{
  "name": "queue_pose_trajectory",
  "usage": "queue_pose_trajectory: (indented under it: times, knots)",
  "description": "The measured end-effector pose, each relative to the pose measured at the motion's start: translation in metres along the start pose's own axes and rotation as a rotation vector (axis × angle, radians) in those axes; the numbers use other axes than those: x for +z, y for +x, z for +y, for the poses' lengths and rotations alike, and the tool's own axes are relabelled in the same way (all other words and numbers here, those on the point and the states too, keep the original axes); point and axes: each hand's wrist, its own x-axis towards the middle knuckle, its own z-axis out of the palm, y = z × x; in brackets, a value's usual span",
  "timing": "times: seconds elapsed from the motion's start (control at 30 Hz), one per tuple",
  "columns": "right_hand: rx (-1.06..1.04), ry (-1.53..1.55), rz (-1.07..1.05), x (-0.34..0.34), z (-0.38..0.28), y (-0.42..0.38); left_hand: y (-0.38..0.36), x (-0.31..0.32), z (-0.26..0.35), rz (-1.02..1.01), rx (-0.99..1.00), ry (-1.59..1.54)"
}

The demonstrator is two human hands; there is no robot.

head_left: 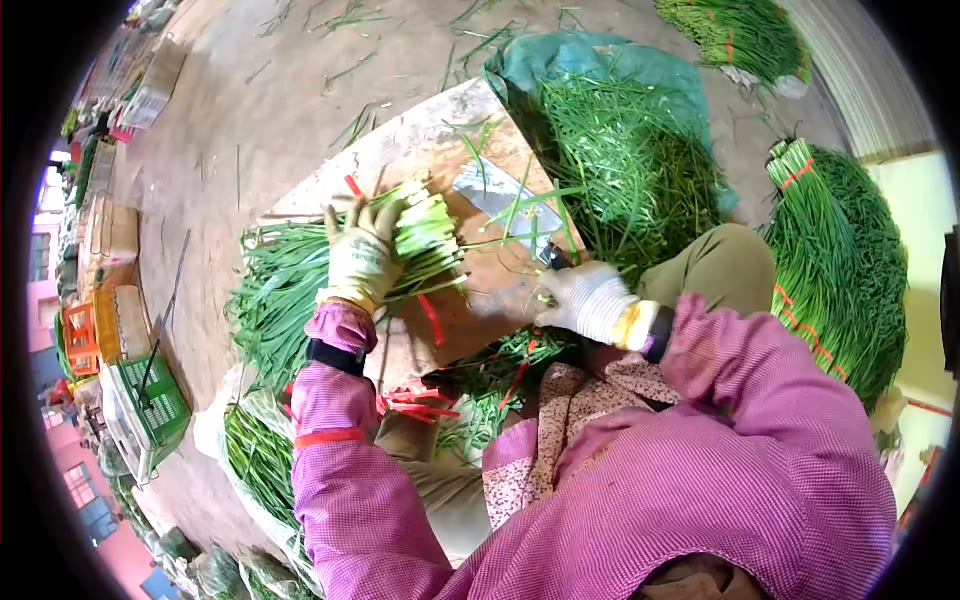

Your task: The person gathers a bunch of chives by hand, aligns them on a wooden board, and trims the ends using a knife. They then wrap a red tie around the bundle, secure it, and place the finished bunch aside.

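Fingers of left hand (pixel 358 258) spread over the greens (pixel 285 285) on the board (pixel 405 140); right hand (pixel 592 300) curled round the knife (pixel 500 197); trimming, seemingly; next cut would want ends even.

Along the left edge of the view, a green crate (pixel 172 400) stood beside a yellow crate (pixel 127 318) and an orange basket (pixel 80 336), with a thin dark rod (pixel 168 310) slanting across. Farther up were a tan box (pixel 113 232) and a whitish crate (pixel 152 95). A pink wall (pixel 78 470) showed beyond. A ridged pale panel (pixel 850 75) bordered the concrete floor (pixel 215 120) at upper right.
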Motion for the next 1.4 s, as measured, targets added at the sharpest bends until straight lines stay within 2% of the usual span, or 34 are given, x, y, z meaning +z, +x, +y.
queue_pose_trajectory:
  times: [0.03, 0.1, 0.17, 0.2, 0.23, 0.3, 0.33, 0.37, 0.43, 0.5, 0.53, 0.57, 0.6, 0.67, 0.73, 0.83, 0.87, 0.9, 0.97, 1.0, 1.03, 1.07, 1.1, 1.17, 1.23, 1.27, 1.3, 1.33, 1.37, 1.4]
  knots:
    - [-0.053, -0.057, -0.034, 0.011, 0.0, 0.003, 0.003, -0.003, -0.001, -0.06, -0.051, -0.012]
    - [0.025, -0.159, -0.208, 0.02, -0.002, 0.012, 0.0, -0.021, 0.002, -0.119, -0.138, -0.009]
    - [0.162, 0.061, -0.139, -0.013, -0.007, 0.005, -0.009, -0.038, 0.003, -0.157, -0.186, 0.068]
    - [-0.043, 0.056, -0.057, -0.004, 0.013, 0.006, -0.015, -0.049, 0.005, -0.127, -0.199, 0.093]
    - [-0.184, 0.095, 0.061, -0.031, 0.014, 0.002, -0.021, -0.06, 0.011, -0.093, -0.209, 0.119]
    - [0.213, 1.034, -0.197, -0.075, 0.006, 0.0, -0.041, -0.085, 0.036, 0.19, -0.102, 0.072]
    - [0.135, 1.089, -0.231, -0.09, 0.009, -0.003, -0.05, -0.089, 0.049, 0.151, -0.052, -0.072]
    - [0.155, 1.175, -0.243, -0.093, 0.011, -0.007, -0.06, -0.088, 0.063, 0.112, -0.004, -0.212]
    - [0.025, 1.283, -0.215, -0.099, 0.009, -0.014, -0.082, -0.077, 0.105, -0.115, -0.042, -1.397]
    - [0.033, 1.236, -0.263, -0.108, 0.002, -0.021, -0.102, -0.088, 0.162, -0.208, -0.229, -1.934]
    - [-0.055, 1.237, -0.181, -0.102, -0.003, -0.026, -0.105, -0.074, 0.176, -0.206, -0.168, -1.975]
    - [-0.051, 1.115, -0.173, -0.105, -0.006, -0.032, -0.105, -0.071, 0.187, -0.208, -0.106, -2.018]
    - [-0.051, 1.027, -0.137, -0.104, -0.007, -0.038, -0.111, -0.07, 0.195, -0.199, -0.236, -1.921]
    - [-0.051, 0.942, -0.097, -0.102, -0.009, -0.046, -0.115, -0.057, 0.203, -0.171, -0.253, -1.858]
    - [0.03, 0.653, -0.084, -0.102, -0.009, -0.055, -0.118, -0.056, 0.214, -0.104, -0.254, -1.716]
    - [0.094, 0.66, -0.062, -0.122, -0.003, -0.076, -0.122, -0.066, 0.221, -0.094, -0.251, -1.74]
    - [0.117, 0.558, -0.037, -0.124, 0.009, -0.075, -0.123, -0.071, 0.221, -0.096, -0.238, -1.804]
    - [0.203, 0.488, 0.125, -0.125, 0.018, -0.076, -0.126, -0.073, 0.218, -0.069, -0.275, -1.728]
    - [0.249, 0.037, 0.287, -0.132, 0.052, -0.072, -0.133, -0.086, 0.214, 0.01, -0.288, -1.826]
    - [0.244, -0.074, 0.187, -0.131, 0.072, -0.069, -0.141, -0.101, 0.212, 0.009, -0.354, -1.714]
    - [0.238, -0.185, 0.086, -0.128, 0.088, -0.066, -0.146, -0.102, 0.211, 0.082, -0.322, -1.806]
    - [0.336, -0.279, -0.148, -0.124, 0.092, -0.061, -0.152, -0.106, 0.21, 0.133, -0.415, -1.791]
    - [0.318, -0.343, -0.344, -0.121, 0.096, -0.06, -0.159, -0.108, 0.208, 0.185, -0.509, -1.774]
    - [0.217, -0.381, -0.554, -0.085, 0.113, -0.05, -0.179, -0.106, 0.2, 0.38, -0.641, -2.021]
    - [0.024, -0.208, -0.489, 0.028, 0.159, -0.019, -0.199, -0.124, 0.194, 0.499, -0.759, -1.79]
    - [-0.144, -0.144, -0.548, 0.031, 0.139, -0.024, -0.211, -0.124, 0.186, 0.565, -0.752, -1.775]
    - [-0.042, -0.045, -0.635, 0.036, 0.114, -0.026, -0.222, -0.125, 0.179, 0.633, -0.743, -1.76]
    - [-0.051, -0.103, -0.674, 0.05, 0.084, -0.024, -0.231, -0.132, 0.179, 0.736, -0.853, -1.733]
    - [-0.118, -0.045, -0.623, 0.06, 0.062, -0.027, -0.24, -0.139, 0.179, 0.841, -0.963, -1.7]
    - [-0.072, -0.091, -0.421, 0.125, 0.064, -0.026, -0.255, -0.139, 0.173, 0.87, -0.935, -1.682]
